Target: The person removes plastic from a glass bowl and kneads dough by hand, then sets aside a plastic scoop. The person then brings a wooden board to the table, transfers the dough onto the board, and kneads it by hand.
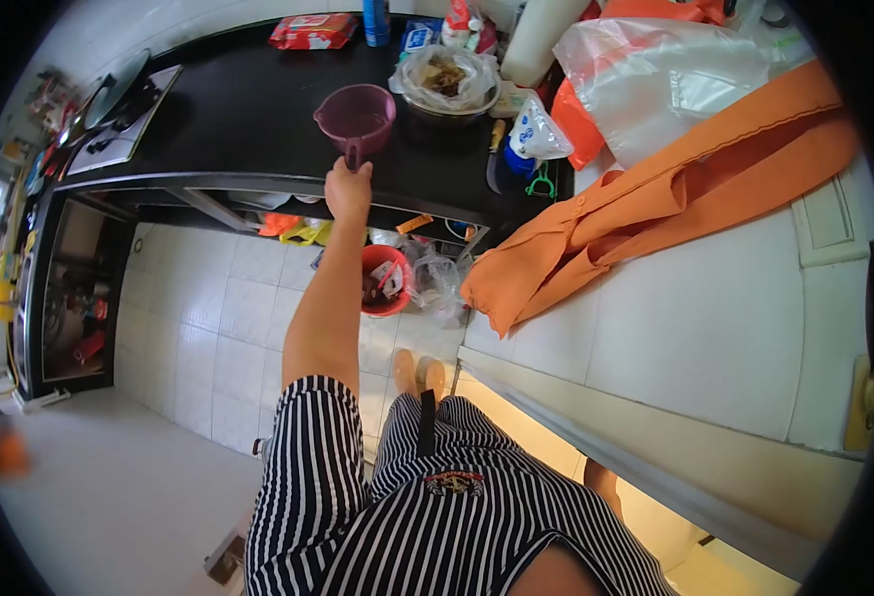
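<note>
My left hand [349, 191] is wrapped around the handle of a purple plastic water dipper [357, 117]. The dipper is at the front part of the black countertop [228, 119], its open bowl facing up; I cannot tell whether it rests on the surface. To its right stands a metal bowl [449, 111] lined with a clear plastic bag [419, 74] holding brown scraps. A knife [495, 159] and a green peeler [541, 181] lie further right. Only a bit of my right arm [604, 487] shows at my side; my right hand is out of view.
Below the counter edge stands a red bucket [389, 298] with rubbish, beside a clear plastic bag [437, 283]. An orange cloth garment [596, 223] drapes over the white ledge [695, 308] on the right. A red wipes packet [312, 31] and a blue can [376, 22] are at the back.
</note>
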Motion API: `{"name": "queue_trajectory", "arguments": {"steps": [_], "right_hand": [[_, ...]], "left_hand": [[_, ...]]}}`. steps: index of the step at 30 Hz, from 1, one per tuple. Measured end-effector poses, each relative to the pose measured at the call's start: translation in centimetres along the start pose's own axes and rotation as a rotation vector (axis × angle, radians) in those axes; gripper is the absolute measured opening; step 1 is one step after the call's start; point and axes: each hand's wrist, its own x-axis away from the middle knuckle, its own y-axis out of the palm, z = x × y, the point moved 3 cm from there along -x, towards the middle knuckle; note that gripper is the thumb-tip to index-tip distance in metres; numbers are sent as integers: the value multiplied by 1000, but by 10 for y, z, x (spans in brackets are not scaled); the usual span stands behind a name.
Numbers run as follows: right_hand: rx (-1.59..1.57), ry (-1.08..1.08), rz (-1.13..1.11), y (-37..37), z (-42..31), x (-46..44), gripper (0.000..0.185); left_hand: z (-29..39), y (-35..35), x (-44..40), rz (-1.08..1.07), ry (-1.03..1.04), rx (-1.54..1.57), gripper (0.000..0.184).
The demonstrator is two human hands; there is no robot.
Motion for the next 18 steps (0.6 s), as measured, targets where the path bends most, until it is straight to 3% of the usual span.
{"name": "queue_trajectory", "arguments": {"steps": [2, 4, 8, 9, 11, 14, 15, 17, 18], "right_hand": [[2, 1, 5, -4, 4, 4, 24], [-1, -10, 3, -7, 9, 8, 25], [154, -85, 19, -7, -29, -5, 35], [-30, -39, 32, -11, -52, -11, 32], [-217, -20, 43, -16, -62, -13, 29], [73, -147, -8, -28, -39, -13, 23], [208, -5, -178, -33, -9, -16, 22], [132, -52, -227, -53, -6, -12, 21], [89, -101, -247, -68, -14, -7, 22]], "left_hand": [[-3, 13, -32, -161, -8, 130, 51], [20, 4, -30, -19, 118, 89, 67], [30, 15, 8, 12, 87, 151, 63], [31, 12, 21, 35, 80, 169, 63], [32, 6, 69, 22, 78, 266, 55], [11, 46, 158, -109, -35, 532, 35], [18, 35, 191, -86, -43, 541, 35], [36, 10, 259, -266, -134, 457, 31], [20, 20, 277, -249, -128, 465, 31]]}}
